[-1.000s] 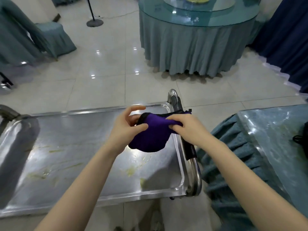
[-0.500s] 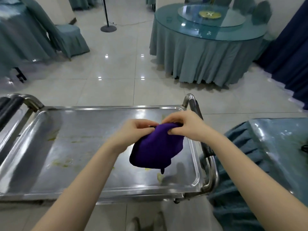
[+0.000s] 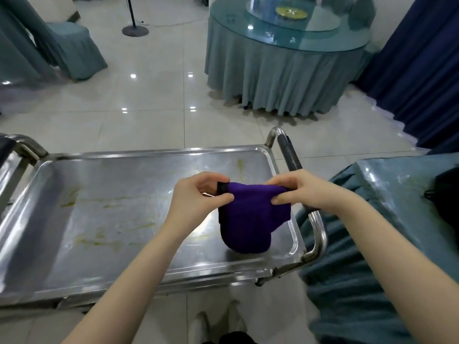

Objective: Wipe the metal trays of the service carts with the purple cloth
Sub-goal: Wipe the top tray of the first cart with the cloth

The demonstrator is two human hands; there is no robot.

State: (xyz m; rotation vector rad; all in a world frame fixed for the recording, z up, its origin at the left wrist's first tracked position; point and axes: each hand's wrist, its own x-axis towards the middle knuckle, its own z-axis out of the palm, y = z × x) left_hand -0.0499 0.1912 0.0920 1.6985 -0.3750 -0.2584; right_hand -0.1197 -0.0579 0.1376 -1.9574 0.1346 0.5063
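Cloth: we hold a folded purple cloth [image 3: 250, 217] above the right end of the rectangular steel cart tray [image 3: 104, 219], its lower fold nearly touching the tray.
Hands: our left hand [image 3: 198, 197] and right hand [image 3: 305, 189] pinch the top edge, fingers clenched on fabric, likely refolding a wiping pad.
Axis: the held edge runs left-right; the cloth hangs downward.
Tray: yellowish smears [image 3: 104, 242] remain unwiped.

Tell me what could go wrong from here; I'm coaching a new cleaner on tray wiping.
1. The purple cloth, pinched by the left hand and right hand, stays bunched, so it may smear the yellowish streaks rather than lift them.
2. It hangs over the metal tray's right end; the streaks at the left could get missed.
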